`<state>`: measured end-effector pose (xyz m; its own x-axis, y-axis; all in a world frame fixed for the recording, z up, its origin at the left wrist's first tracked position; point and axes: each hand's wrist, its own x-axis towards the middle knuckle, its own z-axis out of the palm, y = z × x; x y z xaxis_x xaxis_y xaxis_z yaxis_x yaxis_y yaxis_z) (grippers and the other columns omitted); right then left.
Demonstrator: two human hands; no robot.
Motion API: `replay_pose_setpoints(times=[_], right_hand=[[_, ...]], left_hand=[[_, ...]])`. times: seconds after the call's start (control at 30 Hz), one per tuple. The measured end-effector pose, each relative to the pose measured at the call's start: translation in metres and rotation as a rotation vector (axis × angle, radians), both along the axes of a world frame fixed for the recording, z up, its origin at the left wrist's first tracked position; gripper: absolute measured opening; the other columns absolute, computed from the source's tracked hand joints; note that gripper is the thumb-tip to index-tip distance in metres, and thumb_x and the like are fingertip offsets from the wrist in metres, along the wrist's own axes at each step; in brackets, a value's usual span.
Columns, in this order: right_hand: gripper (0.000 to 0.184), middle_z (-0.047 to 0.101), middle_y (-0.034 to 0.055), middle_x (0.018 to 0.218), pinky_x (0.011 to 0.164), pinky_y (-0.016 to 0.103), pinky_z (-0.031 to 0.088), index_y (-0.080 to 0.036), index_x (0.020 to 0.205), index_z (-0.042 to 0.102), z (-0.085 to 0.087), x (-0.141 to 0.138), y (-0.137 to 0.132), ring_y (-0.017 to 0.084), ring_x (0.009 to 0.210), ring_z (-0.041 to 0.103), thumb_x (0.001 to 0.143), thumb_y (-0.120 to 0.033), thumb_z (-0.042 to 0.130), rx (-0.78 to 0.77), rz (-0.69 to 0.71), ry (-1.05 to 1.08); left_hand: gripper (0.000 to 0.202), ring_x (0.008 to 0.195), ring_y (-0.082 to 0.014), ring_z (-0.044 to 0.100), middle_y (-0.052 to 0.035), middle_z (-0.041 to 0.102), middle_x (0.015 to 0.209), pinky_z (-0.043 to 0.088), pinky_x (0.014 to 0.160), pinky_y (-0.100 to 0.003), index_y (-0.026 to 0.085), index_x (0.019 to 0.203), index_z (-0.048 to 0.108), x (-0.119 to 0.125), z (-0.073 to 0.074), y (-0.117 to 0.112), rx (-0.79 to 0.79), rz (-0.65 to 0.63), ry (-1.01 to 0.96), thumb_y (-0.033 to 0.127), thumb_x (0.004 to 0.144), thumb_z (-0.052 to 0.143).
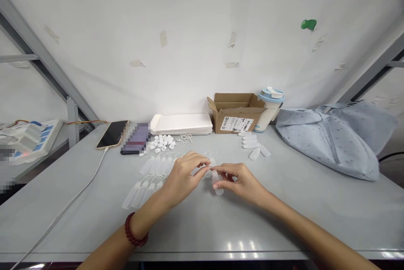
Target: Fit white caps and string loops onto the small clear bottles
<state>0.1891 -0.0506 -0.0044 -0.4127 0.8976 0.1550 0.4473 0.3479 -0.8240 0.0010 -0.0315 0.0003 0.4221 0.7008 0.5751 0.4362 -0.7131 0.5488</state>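
My right hand [235,179] grips a small translucent plastic bottle [218,189], tilted over the table with its open neck toward my left hand. The fingertips of my left hand [187,171] are pinched together just above that neck, on what looks like a thin white cord, mostly hidden. Left of and behind my left hand lie two rows of similar bottles [136,194] with white cords at their necks; my hand and forearm cover some of them. Several bottles [250,140] without visible cords lie farther back on the right.
On the grey table [252,228] are a heap of white caps [163,141], loose white cords [184,138], a white stack [183,123], a cardboard box [236,114], a tumbler [268,110], a blue cloth bag [328,139], a phone [113,134] and its charging cable [78,194].
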Motion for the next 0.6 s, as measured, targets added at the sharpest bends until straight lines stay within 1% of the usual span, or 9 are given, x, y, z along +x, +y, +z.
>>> replay_pose_setpoints(times=[0.07, 0.17, 0.23, 0.3, 0.37, 0.43, 0.53, 0.6], right_hand=[[0.038, 0.053, -0.0031, 0.060, 0.053, 0.023, 0.034, -0.020, 0.095, 0.070, -0.0003, -0.0009, -0.0006, 0.010, 0.054, 0.039, 0.073, -0.050, 0.065, 0.003, -0.003, 0.006], [0.036, 0.051, -0.0034, 0.059, 0.052, 0.023, 0.033, -0.019, 0.089, 0.070, -0.0008, -0.0019, -0.0011, 0.010, 0.054, 0.036, 0.073, -0.050, 0.064, -0.004, -0.014, 0.006], [0.035, 0.052, -0.0035, 0.061, 0.052, 0.023, 0.033, -0.019, 0.089, 0.069, -0.0012, -0.0021, -0.0011, 0.010, 0.054, 0.035, 0.072, -0.049, 0.065, -0.020, -0.026, 0.019], [0.036, 0.054, -0.0034, 0.063, 0.053, 0.023, 0.033, -0.019, 0.094, 0.067, -0.0020, -0.0018, -0.0008, 0.009, 0.054, 0.036, 0.072, -0.047, 0.067, -0.035, -0.037, 0.043], [0.036, 0.056, -0.0027, 0.067, 0.053, 0.023, 0.034, -0.019, 0.096, 0.066, -0.0030, -0.0011, -0.0004, 0.009, 0.054, 0.037, 0.073, -0.046, 0.066, -0.041, -0.048, 0.056], [0.033, 0.057, -0.0024, 0.068, 0.053, 0.023, 0.034, -0.019, 0.093, 0.065, -0.0040, -0.0006, 0.0000, 0.009, 0.054, 0.037, 0.074, -0.046, 0.064, -0.024, -0.059, 0.052], [0.031, 0.054, -0.0027, 0.064, 0.052, 0.023, 0.034, -0.019, 0.089, 0.065, -0.0055, -0.0005, 0.0003, 0.009, 0.054, 0.037, 0.076, -0.047, 0.062, 0.009, -0.073, 0.053], [0.032, 0.053, -0.0026, 0.064, 0.052, 0.023, 0.035, -0.019, 0.090, 0.065, -0.0066, -0.0006, 0.0005, 0.009, 0.053, 0.036, 0.075, -0.047, 0.063, 0.013, -0.092, 0.069]], left_hand=[[0.009, 0.075, -0.0156, 0.061, -0.0024, 0.068, 0.076, 0.050, 0.067, -0.028, 0.018, 0.084, 0.064, 0.0008, -0.0005, -0.0006, -0.005, -0.023, 0.007, 0.013, 0.081, 0.057], [0.013, 0.078, -0.0158, 0.061, -0.0024, 0.069, 0.080, 0.050, 0.071, -0.029, 0.019, 0.086, 0.064, 0.0013, 0.0003, -0.0018, -0.015, -0.073, 0.017, 0.011, 0.082, 0.055], [0.016, 0.079, -0.0155, 0.061, -0.0027, 0.069, 0.083, 0.050, 0.073, -0.029, 0.018, 0.088, 0.064, 0.0009, 0.0017, -0.0028, -0.026, -0.100, 0.022, 0.008, 0.081, 0.054], [0.019, 0.083, -0.0155, 0.061, -0.0035, 0.068, 0.088, 0.050, 0.075, -0.029, 0.018, 0.091, 0.064, 0.0000, 0.0029, -0.0041, -0.041, -0.124, 0.032, 0.007, 0.081, 0.053], [0.022, 0.089, -0.0162, 0.060, -0.0045, 0.066, 0.095, 0.050, 0.079, -0.030, 0.019, 0.096, 0.064, -0.0009, 0.0028, -0.0054, -0.068, -0.152, 0.061, 0.008, 0.082, 0.053], [0.025, 0.093, -0.0170, 0.059, -0.0056, 0.063, 0.101, 0.050, 0.082, -0.031, 0.021, 0.102, 0.063, -0.0017, 0.0012, -0.0062, -0.091, -0.180, 0.088, 0.010, 0.082, 0.052], [0.028, 0.094, -0.0176, 0.057, -0.0069, 0.059, 0.103, 0.050, 0.082, -0.032, 0.022, 0.107, 0.061, -0.0035, -0.0002, -0.0049, -0.106, -0.197, 0.097, 0.012, 0.084, 0.051], [0.027, 0.093, -0.0177, 0.057, -0.0072, 0.059, 0.103, 0.050, 0.082, -0.033, 0.022, 0.107, 0.062, -0.0047, 0.0030, -0.0033, -0.106, -0.187, 0.095, 0.013, 0.084, 0.050]])
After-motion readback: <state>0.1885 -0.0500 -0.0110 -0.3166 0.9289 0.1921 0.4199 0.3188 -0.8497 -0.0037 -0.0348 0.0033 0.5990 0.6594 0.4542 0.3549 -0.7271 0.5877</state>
